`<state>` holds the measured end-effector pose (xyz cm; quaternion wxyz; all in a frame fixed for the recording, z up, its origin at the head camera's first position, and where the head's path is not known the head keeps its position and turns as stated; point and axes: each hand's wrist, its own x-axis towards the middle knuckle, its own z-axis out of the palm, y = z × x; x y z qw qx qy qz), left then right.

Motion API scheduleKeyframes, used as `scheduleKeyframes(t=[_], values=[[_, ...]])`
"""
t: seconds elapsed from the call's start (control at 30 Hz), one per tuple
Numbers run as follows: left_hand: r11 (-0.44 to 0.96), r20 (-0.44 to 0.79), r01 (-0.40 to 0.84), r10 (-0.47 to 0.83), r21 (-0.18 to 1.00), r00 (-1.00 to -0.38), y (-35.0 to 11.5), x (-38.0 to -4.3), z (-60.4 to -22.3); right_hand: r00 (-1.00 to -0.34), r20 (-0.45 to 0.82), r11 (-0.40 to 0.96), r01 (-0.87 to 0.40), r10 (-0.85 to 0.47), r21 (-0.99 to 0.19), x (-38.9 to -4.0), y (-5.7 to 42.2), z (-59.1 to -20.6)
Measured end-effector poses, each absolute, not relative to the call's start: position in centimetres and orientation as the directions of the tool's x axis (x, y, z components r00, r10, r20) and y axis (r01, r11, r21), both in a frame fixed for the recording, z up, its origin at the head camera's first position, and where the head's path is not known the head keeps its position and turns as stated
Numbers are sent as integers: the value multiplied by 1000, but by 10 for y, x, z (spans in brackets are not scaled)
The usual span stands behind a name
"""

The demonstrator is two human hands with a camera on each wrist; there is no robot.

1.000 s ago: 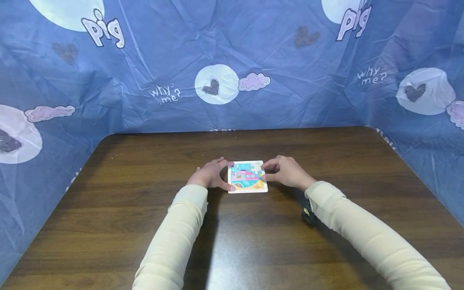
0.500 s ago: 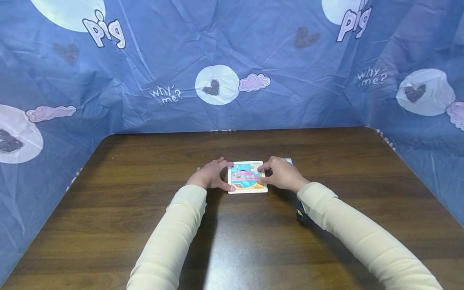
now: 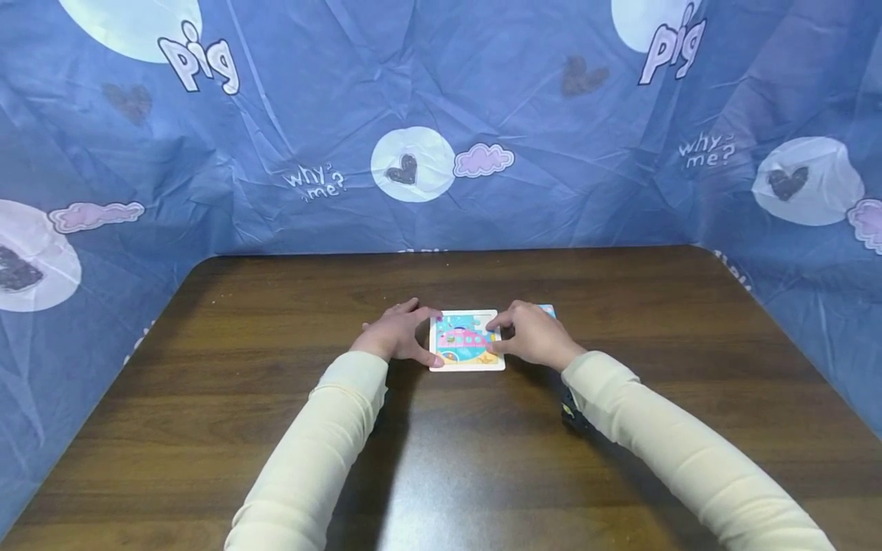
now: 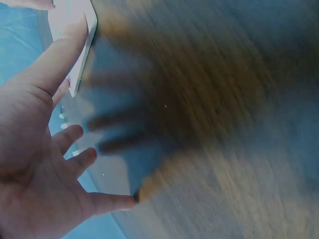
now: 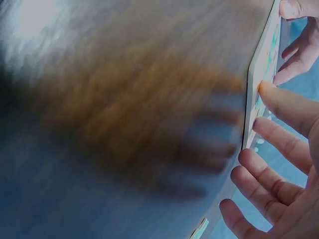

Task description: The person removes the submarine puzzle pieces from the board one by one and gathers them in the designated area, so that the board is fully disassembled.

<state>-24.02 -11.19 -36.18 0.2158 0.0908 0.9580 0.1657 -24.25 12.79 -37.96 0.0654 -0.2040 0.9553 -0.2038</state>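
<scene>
A square jigsaw puzzle (image 3: 466, 340) in a white frame lies flat on the table, with a pink submarine on a turquoise sea and a sandy bottom. A whitish bare patch (image 3: 485, 315) shows at its upper right. My left hand (image 3: 396, 334) presses the frame's left corners with straight thumb and index finger, the rest spread, as the left wrist view shows. At the puzzle's right side, thumb and index finger of my right hand (image 3: 540, 334) pinch a small puzzle piece (image 3: 492, 337), largely covered by the fingertips. The other right fingers extend past the frame.
A light-blue loose piece (image 3: 548, 310) lies behind the right hand, mostly hidden. The dark wooden table (image 3: 441, 459) extends around the puzzle, and a blue patterned cloth (image 3: 441, 92) hangs along its back and sides.
My right hand has shifted left, its fingertips moving from the frame's right border onto the puzzle. A light-blue piece has come into view behind it. The left hand keeps its place on the frame.
</scene>
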Motion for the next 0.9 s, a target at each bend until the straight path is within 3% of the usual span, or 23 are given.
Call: scheduleKeyframes(t=[0.4, 0.9], values=[[939, -388, 79, 214, 336, -896, -113, -238, -362, -913, -4, 848, -377, -408, -372, -241, 125, -380], [962, -419, 97, 200, 255, -886, -112, -238, -361, -919, -34, 846, -347, -393, -406, -245, 121, -380]])
